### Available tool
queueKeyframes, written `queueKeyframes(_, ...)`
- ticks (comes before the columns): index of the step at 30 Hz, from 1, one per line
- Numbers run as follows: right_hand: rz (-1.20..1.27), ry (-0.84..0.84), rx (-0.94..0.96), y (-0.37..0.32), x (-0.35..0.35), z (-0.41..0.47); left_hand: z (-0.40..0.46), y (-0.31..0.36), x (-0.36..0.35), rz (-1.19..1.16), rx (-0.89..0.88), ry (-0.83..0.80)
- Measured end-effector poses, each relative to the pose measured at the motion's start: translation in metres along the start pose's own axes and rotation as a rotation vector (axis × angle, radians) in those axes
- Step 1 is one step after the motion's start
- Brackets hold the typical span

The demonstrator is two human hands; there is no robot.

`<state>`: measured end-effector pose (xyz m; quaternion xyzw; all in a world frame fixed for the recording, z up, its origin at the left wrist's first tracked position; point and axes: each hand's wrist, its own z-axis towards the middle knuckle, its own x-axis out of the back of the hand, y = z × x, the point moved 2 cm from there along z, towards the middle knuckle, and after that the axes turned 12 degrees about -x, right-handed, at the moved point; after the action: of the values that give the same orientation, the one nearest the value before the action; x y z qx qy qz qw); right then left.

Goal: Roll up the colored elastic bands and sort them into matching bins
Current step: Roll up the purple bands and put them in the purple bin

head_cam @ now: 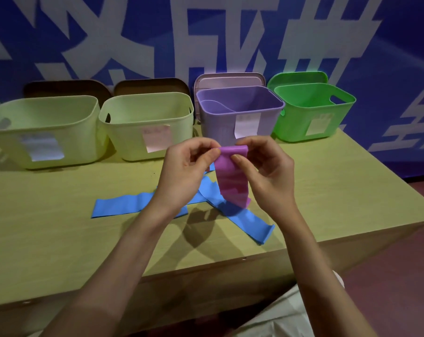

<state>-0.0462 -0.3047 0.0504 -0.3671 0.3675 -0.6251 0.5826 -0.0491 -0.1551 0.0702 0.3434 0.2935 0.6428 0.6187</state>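
A purple elastic band [232, 181] hangs above the table, its top edge pinched between my left hand [184, 166] and my right hand [264, 166]. Its lower end reaches the table. Two blue bands lie crossed on the table under my hands, one stretching left [123, 205], the other running to the front right [249, 224]. Along the back stand two pale yellow-green bins [43, 132] [142, 122], a purple bin [240, 110] and a green bin [313, 108], each with a paper label.
The table [60, 239] is a light wood top; its front edge runs close below my forearms and its right edge falls off past the green bin. Lids lean upright behind the bins against a blue and white wall.
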Motion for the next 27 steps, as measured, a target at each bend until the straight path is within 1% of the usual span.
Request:
queueKeyframes(2,-0.022,0.009,0.001,0.003,-0.001,-0.001,-0.002,-0.002,0.002,-0.038,0.043,-0.014)
queueKeyframes(4,-0.04,0.02,-0.016,0.007,-0.001,-0.002,-0.003,-0.005,0.005,-0.007,0.058,-0.038)
queueKeyframes(8,-0.033,-0.009,-0.089,0.017,-0.005,-0.005,-0.005,-0.012,0.009,0.25,-0.044,-0.075)
queueKeyframes(11,-0.023,-0.031,-0.123,0.019,-0.01,-0.007,-0.007,-0.013,0.009,0.358,-0.098,-0.075)
queueKeyframes(18,-0.087,-0.069,-0.102,0.016,-0.014,-0.009,-0.014,-0.016,0.007,0.615,-0.316,-0.132)
queueKeyframes(21,-0.069,-0.047,-0.093,0.014,-0.018,-0.013,-0.016,-0.02,0.005,0.595,-0.291,-0.115)
queueKeyframes(24,0.016,-0.045,-0.116,0.014,-0.022,-0.017,-0.018,-0.025,0.004,0.54,-0.232,-0.065)
queueKeyframes(27,0.026,-0.041,-0.118,0.013,-0.022,-0.018,-0.018,-0.027,0.002,0.431,-0.139,-0.034)
